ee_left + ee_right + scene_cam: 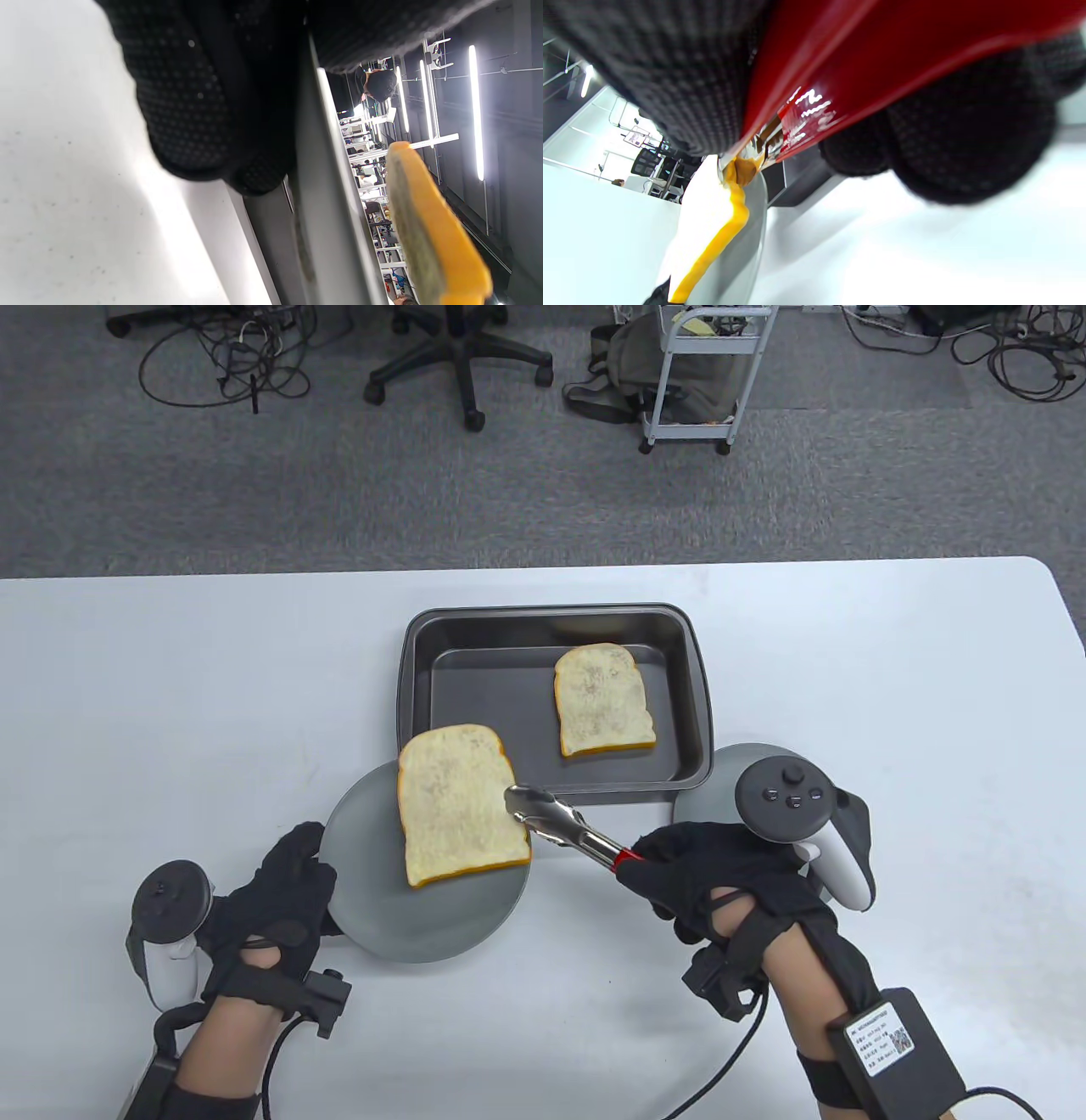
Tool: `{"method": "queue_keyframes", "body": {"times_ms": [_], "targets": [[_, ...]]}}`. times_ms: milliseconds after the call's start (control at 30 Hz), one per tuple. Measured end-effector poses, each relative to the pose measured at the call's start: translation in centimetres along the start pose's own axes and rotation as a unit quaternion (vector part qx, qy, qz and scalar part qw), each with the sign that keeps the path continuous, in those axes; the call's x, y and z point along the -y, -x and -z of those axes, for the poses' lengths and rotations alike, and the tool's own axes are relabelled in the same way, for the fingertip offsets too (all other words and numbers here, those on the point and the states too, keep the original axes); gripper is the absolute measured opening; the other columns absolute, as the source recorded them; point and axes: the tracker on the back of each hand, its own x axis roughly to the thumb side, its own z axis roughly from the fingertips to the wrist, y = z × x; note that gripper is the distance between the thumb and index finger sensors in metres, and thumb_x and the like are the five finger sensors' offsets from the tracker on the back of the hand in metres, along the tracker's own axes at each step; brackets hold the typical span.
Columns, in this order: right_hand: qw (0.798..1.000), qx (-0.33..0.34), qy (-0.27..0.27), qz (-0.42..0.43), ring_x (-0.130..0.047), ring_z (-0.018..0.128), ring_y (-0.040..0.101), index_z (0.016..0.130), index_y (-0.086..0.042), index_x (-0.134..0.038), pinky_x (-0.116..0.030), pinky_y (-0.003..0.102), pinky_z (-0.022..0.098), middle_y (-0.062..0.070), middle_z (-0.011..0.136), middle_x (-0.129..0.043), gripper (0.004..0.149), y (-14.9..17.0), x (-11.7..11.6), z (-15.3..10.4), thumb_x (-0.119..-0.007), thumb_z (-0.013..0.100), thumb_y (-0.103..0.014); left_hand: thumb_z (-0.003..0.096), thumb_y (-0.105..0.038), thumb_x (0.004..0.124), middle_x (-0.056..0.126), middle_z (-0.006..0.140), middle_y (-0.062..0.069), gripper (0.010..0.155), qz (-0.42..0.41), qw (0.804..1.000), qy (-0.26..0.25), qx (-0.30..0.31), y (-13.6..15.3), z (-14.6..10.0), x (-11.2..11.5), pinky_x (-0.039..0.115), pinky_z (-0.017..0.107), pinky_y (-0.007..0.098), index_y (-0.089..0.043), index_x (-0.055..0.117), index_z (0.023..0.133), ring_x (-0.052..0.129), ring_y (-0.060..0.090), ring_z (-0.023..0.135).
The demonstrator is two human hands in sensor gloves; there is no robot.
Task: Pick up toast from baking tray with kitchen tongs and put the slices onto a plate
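A dark baking tray (414,678) sits mid-table with one toast slice (604,700) lying in it. My right hand (670,882) grips the red handle of the metal tongs (560,827). Their tips pinch the right edge of a second toast slice (458,806), which is held tilted over a grey plate (424,925). In the left wrist view a gap shows between this toast (437,237) and the plate's rim (326,178). My left hand (310,857) pinches the plate's left rim. The right wrist view shows the red handle (882,55), the toast (712,220) and the plate (746,254).
A second grey plate (730,772) lies right of the tray's near corner, partly behind my right hand's tracker. The white table's far edge runs behind the tray. Beyond it on the carpet stand an office chair (462,364) and a white cart (708,381).
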Motion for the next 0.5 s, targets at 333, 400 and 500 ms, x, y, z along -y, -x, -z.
{"method": "queue_keyframes", "body": {"times_ms": [333, 400, 500], "targets": [[0.999, -0.006, 0.002, -0.050, -0.106, 0.022, 0.034, 0.078, -0.006, -0.094, -0.091, 0.053, 0.031, 0.024, 0.052, -0.107, 0.061, -0.1, -2.2, -1.2, -0.097, 0.035, -0.049, 0.0497, -0.030, 0.080, 0.097, 0.081, 0.010, 0.062, 0.010, 1.000, -0.001, 0.002, 0.1, 0.0, 0.1, 0.108, 0.031, 0.026, -0.009, 0.054, 0.102, 0.120, 0.023, 0.048], [0.999, -0.005, -0.002, -0.049, -0.106, 0.022, 0.034, 0.078, -0.006, -0.094, -0.091, 0.053, 0.031, 0.023, 0.052, -0.107, 0.062, -0.2, -2.5, -1.3, -0.097, 0.035, -0.049, 0.0496, -0.030, 0.080, 0.097, 0.081, 0.010, 0.062, 0.009, 1.000, 0.002, 0.004, 0.0, 0.0, 0.1, 0.108, 0.031, 0.026, -0.009, 0.054, 0.102, 0.120, 0.023, 0.048], [0.998, 0.002, 0.008, -0.060, -0.106, 0.022, 0.034, 0.078, -0.006, -0.094, -0.091, 0.053, 0.031, 0.023, 0.052, -0.107, 0.062, -0.6, -3.0, -1.3, -0.097, 0.034, -0.049, 0.0494, -0.030, 0.080, 0.097, 0.081, 0.010, 0.062, 0.004, 1.000, 0.008, 0.007, 0.0, -0.1, 0.4, 0.108, 0.031, 0.026, -0.009, 0.055, 0.101, 0.120, 0.023, 0.047]]}}
